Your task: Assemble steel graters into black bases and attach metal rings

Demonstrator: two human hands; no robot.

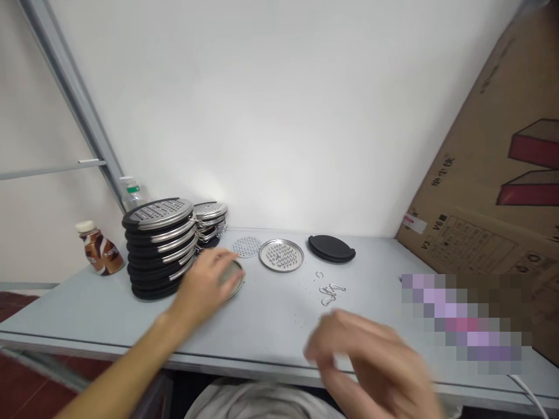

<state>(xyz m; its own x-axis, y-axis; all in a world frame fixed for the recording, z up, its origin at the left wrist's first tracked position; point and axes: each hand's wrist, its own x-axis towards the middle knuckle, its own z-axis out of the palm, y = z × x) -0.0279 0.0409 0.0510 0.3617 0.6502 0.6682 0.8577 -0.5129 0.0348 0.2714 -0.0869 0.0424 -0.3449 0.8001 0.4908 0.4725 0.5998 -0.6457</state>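
My left hand (205, 282) reaches over a round metal disc with a raised rim (236, 280) beside the tall stack. Its thumb and fingers are spread over the disc, and whether they grip it is hidden. My right hand (371, 366) is blurred in front of the table's near edge, fingers loosely curved and apart, with nothing visible in them. Ahead lie a flat perforated grater sheet (247, 247), a rimmed grater disc (282, 256) and a black round holder (331, 248). Several bent wire clips (332, 294) and a small ring (319, 274) lie nearer my right hand.
A tall stack of round graters in black holders (159, 250) stands at the left, with a shorter stack (212, 212) behind. Further left are a brown bottle (100, 249) and a clear bottle (131, 195). A large cardboard box (493, 192) leans at the right beside a pixelated item (463, 320).
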